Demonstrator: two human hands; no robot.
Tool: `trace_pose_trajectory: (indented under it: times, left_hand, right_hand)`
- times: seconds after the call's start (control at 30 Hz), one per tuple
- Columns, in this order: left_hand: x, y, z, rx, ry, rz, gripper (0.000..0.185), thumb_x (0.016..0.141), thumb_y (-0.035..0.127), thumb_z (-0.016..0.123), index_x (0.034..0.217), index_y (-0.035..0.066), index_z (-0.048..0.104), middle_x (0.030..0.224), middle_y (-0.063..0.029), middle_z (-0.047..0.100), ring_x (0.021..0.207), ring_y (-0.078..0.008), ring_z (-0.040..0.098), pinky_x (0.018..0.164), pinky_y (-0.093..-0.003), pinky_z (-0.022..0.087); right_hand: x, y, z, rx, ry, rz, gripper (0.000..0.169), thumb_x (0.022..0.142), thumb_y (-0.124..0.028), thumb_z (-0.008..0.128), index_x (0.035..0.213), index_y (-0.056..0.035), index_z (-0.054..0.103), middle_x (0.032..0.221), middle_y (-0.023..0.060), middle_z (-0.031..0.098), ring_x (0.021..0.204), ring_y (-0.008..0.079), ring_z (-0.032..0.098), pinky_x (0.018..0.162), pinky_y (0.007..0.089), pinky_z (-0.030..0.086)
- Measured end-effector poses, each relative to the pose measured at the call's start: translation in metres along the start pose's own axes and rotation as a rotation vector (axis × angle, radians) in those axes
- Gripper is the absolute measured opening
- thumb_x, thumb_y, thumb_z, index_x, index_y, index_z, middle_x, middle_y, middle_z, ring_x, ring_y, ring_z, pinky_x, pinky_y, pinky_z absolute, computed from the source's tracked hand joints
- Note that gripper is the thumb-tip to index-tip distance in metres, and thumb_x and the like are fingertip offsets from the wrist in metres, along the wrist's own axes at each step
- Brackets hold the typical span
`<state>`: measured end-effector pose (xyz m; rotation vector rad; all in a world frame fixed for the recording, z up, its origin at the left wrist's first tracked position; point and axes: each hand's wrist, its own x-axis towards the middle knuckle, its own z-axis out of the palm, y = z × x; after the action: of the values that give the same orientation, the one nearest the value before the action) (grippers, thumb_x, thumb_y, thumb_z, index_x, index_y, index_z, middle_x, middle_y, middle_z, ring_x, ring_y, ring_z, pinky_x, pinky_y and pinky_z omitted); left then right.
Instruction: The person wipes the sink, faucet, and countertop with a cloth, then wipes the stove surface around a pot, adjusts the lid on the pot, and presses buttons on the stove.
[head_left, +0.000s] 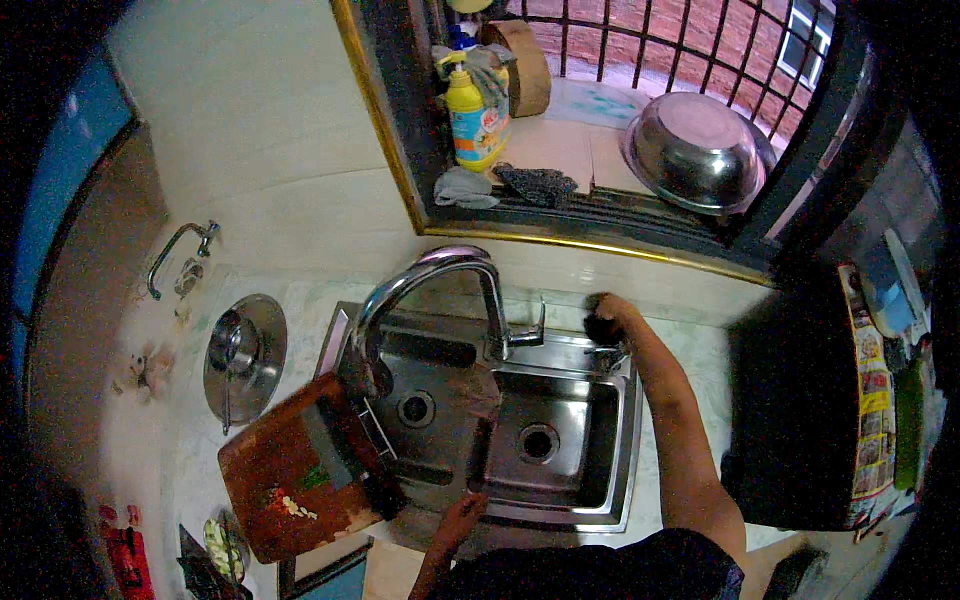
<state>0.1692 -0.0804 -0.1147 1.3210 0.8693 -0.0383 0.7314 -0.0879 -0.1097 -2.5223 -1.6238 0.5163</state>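
My right hand (616, 309) reaches to the counter behind the right rear corner of the steel double sink (628, 450). Its fingers are around a small dark object (600, 328), too dim to name. Low over the sink's front edge is my left hand (466, 511), blurred, so its grip is unclear. The chrome gooseneck faucet (442, 259) arches over the left basin, and no water is visible. Across the sink's left edge lies a wooden cutting board (259, 480). It bears a cleaver (326, 439), chopped greens (316, 475) and pale chopped pieces (298, 510).
A steel bowl (259, 375) with a utensil stands left of the board. Cut pale-green vegetables (221, 547) sit at lower left. The windowsill holds a yellow pump bottle (469, 124), dark cloth (536, 184) and an upturned steel basin (697, 150). A black box-like object (787, 420) stands right.
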Motion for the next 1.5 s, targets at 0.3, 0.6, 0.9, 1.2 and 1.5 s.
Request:
trace_pose_trajectory:
  times: [0.3, 0.6, 0.9, 1.2, 1.5]
  left_hand:
    - [-0.043, 0.075, -0.010, 0.235, 0.150, -0.130, 0.042, 0.082, 0.037, 0.046, 0.108, 0.005, 0.051, 0.101, -0.0119, 0.055, 0.092, -0.0191, 0.052, 0.081, -0.0297, 0.039]
    - [-0.055, 0.043, -0.028, 0.089, 0.132, 0.166, 0.035, 0.084, 0.029, 0.046, 0.108, 0.003, 0.051, 0.100, -0.0105, 0.055, 0.091, -0.0177, 0.051, 0.077, -0.0292, 0.039]
    - [-0.090, 0.054, -0.043, -0.057, 0.194, 0.134, 0.036, 0.084, 0.029, 0.046, 0.110, 0.004, 0.048, 0.100, -0.0099, 0.055, 0.093, -0.0172, 0.051, 0.080, -0.0282, 0.039]
    - [-0.135, -0.008, -0.095, -0.108, 0.245, 0.131, 0.033, 0.083, 0.028, 0.047, 0.108, 0.008, 0.051, 0.081, -0.0054, 0.057, 0.062, -0.0123, 0.052, 0.067, -0.0273, 0.042]
    - [-0.168, 0.004, -0.149, -0.294, 0.289, 0.077, 0.031, 0.083, 0.029, 0.048, 0.101, 0.003, 0.052, 0.063, -0.0024, 0.051, 0.054, -0.0100, 0.049, 0.049, -0.0237, 0.041]
  right_hand:
    - [0.006, -0.112, 0.023, 0.008, 0.192, 0.163, 0.019, 0.064, -0.012, 0.051, 0.079, -0.0067, 0.061, 0.081, 0.0192, 0.057, 0.080, 0.0351, 0.054, 0.068, 0.0361, 0.047]
    - [-0.040, -0.137, -0.028, -0.374, 0.012, 0.356, 0.031, 0.059, -0.023, 0.063, 0.088, -0.0122, 0.057, 0.089, 0.0094, 0.059, 0.088, 0.0274, 0.055, 0.079, 0.0468, 0.038]
    - [-0.115, -0.211, 0.014, 0.105, 0.326, 0.279, 0.032, 0.061, -0.023, 0.062, 0.087, -0.0070, 0.054, 0.078, 0.0135, 0.059, 0.075, 0.0320, 0.056, 0.063, 0.0401, 0.044]
    - [-0.196, -0.364, 0.046, 0.660, 0.231, -0.053, 0.033, 0.064, -0.014, 0.063, 0.092, -0.0016, 0.053, 0.080, 0.0133, 0.059, 0.072, 0.0238, 0.057, 0.066, 0.0304, 0.044]
    - [-0.206, -0.455, 0.169, 0.013, 0.251, -0.282, 0.041, 0.066, -0.026, 0.061, 0.101, -0.0087, 0.050, 0.099, 0.0160, 0.050, 0.091, 0.0344, 0.047, 0.074, 0.0411, 0.042]
